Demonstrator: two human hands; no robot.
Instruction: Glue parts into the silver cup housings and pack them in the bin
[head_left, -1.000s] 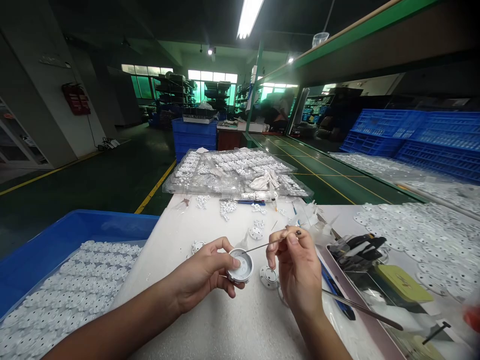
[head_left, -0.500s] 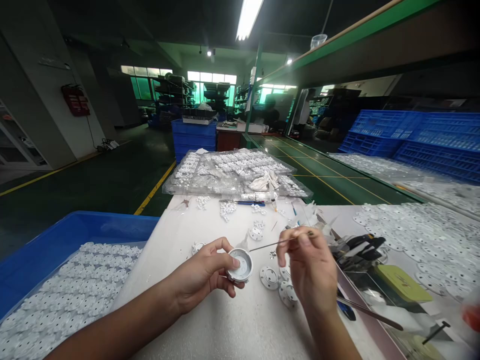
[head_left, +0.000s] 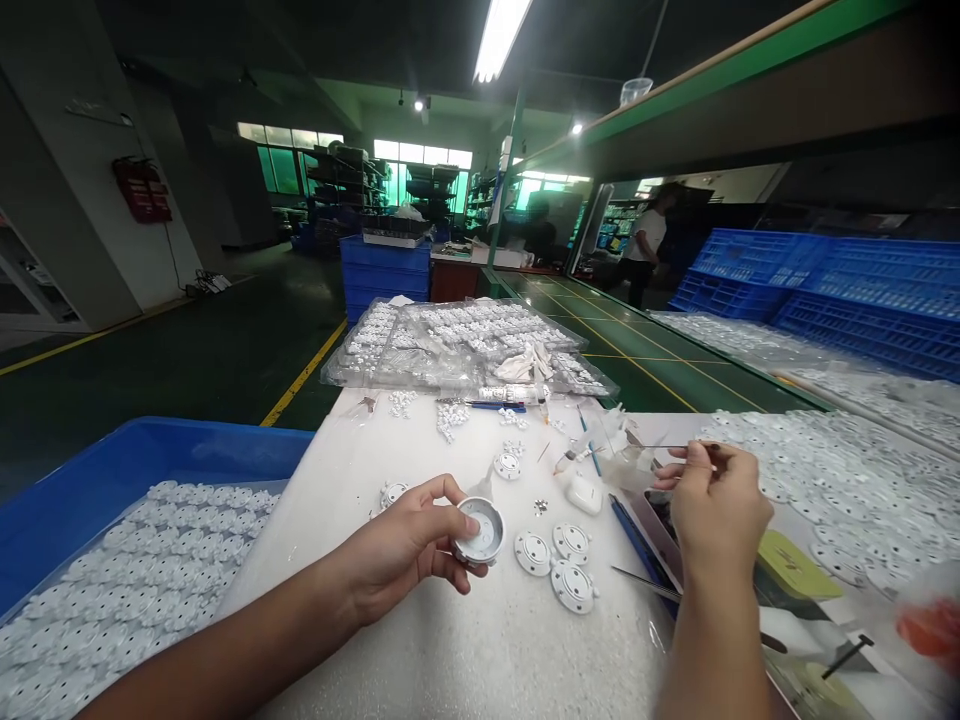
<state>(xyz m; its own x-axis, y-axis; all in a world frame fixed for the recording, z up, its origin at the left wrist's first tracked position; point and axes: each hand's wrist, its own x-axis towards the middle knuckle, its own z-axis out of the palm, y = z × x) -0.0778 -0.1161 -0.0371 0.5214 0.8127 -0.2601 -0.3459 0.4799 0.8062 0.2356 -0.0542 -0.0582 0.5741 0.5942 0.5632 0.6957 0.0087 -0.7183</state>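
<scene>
My left hand [head_left: 420,545] grips a round white cup-shaped part [head_left: 484,535], its hollow side toward me and my thumb pressed inside the rim. My right hand [head_left: 716,495] is over the right side of the table, fingers pinched on a thin metal rod [head_left: 664,447] that points left. Between the hands lie several flat round white discs with holes [head_left: 532,553], near a little pile of small metal pieces [head_left: 541,507]. Another white disc [head_left: 507,466] sits behind the held part, and one more [head_left: 394,494] is partly hidden by my left hand.
A blue bin [head_left: 142,440] of white parts stands at the left. Bagged trays of white parts [head_left: 457,340] cover the table's far end. At the right are a box with a yellow-green lid [head_left: 799,565], many white discs [head_left: 862,500] and blue crates [head_left: 840,285]. A person [head_left: 645,245] stands in the background.
My right hand has moved right with the rod, away from the cup-shaped part. My left hand holds that part in nearly the same place. A person has come into fuller view in the background.
</scene>
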